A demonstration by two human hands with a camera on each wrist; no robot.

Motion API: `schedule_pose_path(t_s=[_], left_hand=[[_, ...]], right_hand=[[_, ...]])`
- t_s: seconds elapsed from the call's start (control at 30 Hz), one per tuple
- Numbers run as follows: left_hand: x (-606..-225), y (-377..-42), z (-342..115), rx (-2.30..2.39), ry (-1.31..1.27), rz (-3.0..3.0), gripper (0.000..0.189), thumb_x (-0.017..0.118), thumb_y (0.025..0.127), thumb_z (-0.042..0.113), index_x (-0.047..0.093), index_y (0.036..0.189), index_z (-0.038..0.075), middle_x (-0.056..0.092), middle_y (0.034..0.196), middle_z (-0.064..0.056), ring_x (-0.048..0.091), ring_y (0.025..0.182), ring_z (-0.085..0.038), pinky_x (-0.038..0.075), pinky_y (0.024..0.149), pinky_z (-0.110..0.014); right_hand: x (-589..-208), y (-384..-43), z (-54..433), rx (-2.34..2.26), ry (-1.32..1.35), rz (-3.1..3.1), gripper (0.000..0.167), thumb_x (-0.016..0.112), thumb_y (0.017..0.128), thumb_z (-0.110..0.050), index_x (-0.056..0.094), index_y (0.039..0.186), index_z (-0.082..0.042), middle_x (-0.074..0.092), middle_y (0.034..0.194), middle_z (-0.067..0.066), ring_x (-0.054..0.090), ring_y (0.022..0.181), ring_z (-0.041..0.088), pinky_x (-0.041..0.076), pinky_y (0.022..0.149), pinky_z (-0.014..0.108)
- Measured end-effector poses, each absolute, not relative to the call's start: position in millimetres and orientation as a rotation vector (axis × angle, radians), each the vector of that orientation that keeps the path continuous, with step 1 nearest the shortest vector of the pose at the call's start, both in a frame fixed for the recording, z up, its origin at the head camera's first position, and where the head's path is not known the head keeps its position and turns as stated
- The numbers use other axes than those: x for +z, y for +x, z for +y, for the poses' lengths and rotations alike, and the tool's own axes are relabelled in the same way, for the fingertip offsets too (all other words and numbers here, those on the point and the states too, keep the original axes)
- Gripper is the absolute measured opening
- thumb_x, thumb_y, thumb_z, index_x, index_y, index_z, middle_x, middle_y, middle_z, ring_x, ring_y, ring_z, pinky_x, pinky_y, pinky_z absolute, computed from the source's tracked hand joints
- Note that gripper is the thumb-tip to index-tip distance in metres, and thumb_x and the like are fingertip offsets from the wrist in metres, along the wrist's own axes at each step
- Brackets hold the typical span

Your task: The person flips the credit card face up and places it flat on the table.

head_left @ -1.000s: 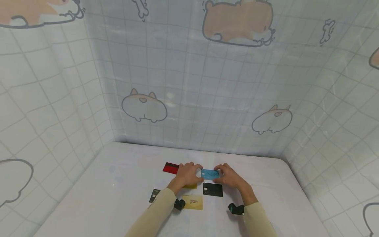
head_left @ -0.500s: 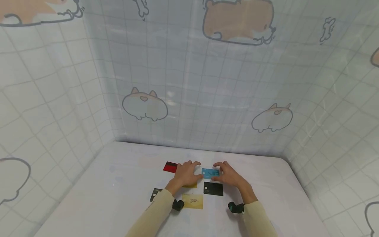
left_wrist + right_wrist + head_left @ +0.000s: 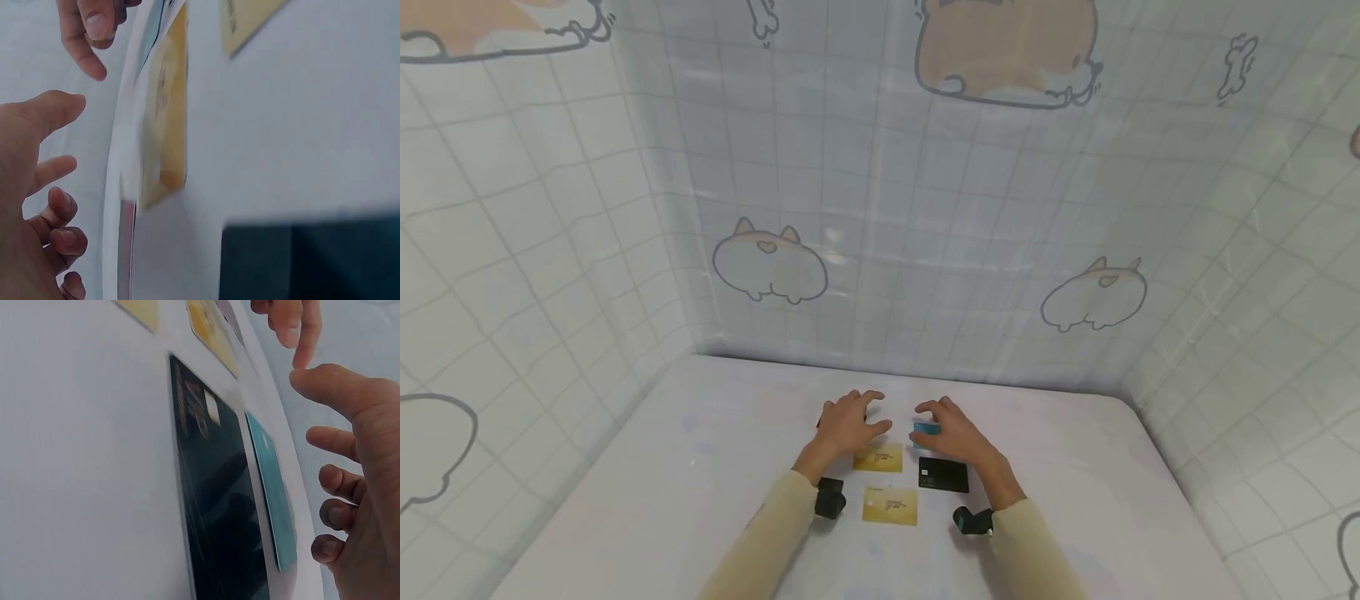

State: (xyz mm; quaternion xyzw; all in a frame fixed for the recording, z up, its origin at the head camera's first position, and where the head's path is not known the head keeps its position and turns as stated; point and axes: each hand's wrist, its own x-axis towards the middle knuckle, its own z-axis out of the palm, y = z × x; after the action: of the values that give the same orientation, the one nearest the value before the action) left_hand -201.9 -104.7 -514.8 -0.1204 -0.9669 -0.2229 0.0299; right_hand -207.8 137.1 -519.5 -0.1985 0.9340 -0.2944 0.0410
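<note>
My left hand [image 3: 844,427] hovers with spread, relaxed fingers and holds nothing. It covers most of the red card [image 3: 126,250] in the head view. Close by its thumb lies a gold card [image 3: 878,457]. My right hand [image 3: 953,433] is likewise empty, thumb and fingers apart, overlapping the light blue card [image 3: 927,428] in the head view. From the right wrist, that blue card lies flat beside the black VIP card [image 3: 215,481], with my fingers off to its side.
A second gold card [image 3: 890,505] lies nearer me. A dark card [image 3: 831,483] is partly covered by my left wrist and its strapped camera. The white table [image 3: 1045,417] meets a grid-patterned curtain [image 3: 880,250] with cartoon dogs at the back and sides.
Both hands have let go of the blue card, which stays on the table. They have shifted left, the left hand further, uncovering more of the upper gold card and covering the red one.
</note>
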Motion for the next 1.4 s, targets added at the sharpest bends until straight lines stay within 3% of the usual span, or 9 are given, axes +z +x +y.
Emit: schedule_pose_path(t_s=[0.13,0.27,0.43,0.9,1.27,1.4], left_hand=[[-514,-202,-121,-0.726,-0.343,-2.946,0.055,0.068,0.091,0.052,0.060,0.137,0.024,0.064,0.101,-0.004,0.060,0.088,-0.020,0.039,0.085,-0.052],[-512,-203,-143,-0.727,-0.287,-2.928,0.055,0.068,0.091,0.052,0.060,0.136,0.022,0.066,0.105,-0.007,0.063,0.096,-0.025,0.040,0.088,-0.057],[-509,-204,-169,-0.711,-0.195,-2.934,0.056,0.068,0.091,0.053,0.059,0.138,0.024,0.065,0.103,-0.006,0.061,0.095,-0.023,0.038,0.091,-0.058],[-523,-200,-235,-0.675,-0.080,-2.952,0.060,0.065,0.091,0.054,0.057,0.139,0.018,0.066,0.112,-0.015,0.062,0.107,-0.032,0.039,0.089,-0.061],[-527,-199,-256,-0.670,-0.149,-3.060,0.067,0.072,0.086,0.054,0.057,0.141,0.017,0.059,0.090,-0.005,0.058,0.087,-0.023,0.039,0.084,-0.059],[-527,-201,-254,-0.698,-0.180,-3.069,0.069,0.076,0.084,0.050,0.057,0.140,0.015,0.059,0.089,-0.005,0.056,0.086,-0.023,0.037,0.084,-0.057]], right_hand=[[-522,-207,122,-0.862,-0.662,2.894,0.058,0.067,0.090,-0.054,0.061,0.133,-0.016,0.053,0.111,0.006,0.053,0.093,0.018,0.049,0.084,0.040],[-522,-205,105,-0.816,-0.731,2.926,0.057,0.064,0.091,-0.057,0.062,0.132,-0.017,0.054,0.108,0.005,0.049,0.087,0.015,0.048,0.080,0.036],[-522,-203,85,-0.780,-0.741,2.955,0.056,0.064,0.091,-0.058,0.063,0.131,-0.019,0.054,0.107,0.003,0.051,0.089,0.015,0.047,0.078,0.036],[-514,-195,37,-0.541,-0.648,2.997,0.067,0.063,0.085,-0.067,0.061,0.136,-0.025,0.057,0.119,0.000,0.053,0.102,0.017,0.048,0.091,0.040],[-523,-194,25,-0.423,-0.599,3.042,0.073,0.069,0.081,-0.063,0.059,0.138,-0.019,0.058,0.123,0.005,0.053,0.106,0.021,0.048,0.095,0.046],[-524,-196,24,-0.396,-0.565,3.031,0.071,0.069,0.083,-0.060,0.057,0.140,-0.020,0.058,0.127,0.005,0.052,0.109,0.022,0.047,0.098,0.047]])
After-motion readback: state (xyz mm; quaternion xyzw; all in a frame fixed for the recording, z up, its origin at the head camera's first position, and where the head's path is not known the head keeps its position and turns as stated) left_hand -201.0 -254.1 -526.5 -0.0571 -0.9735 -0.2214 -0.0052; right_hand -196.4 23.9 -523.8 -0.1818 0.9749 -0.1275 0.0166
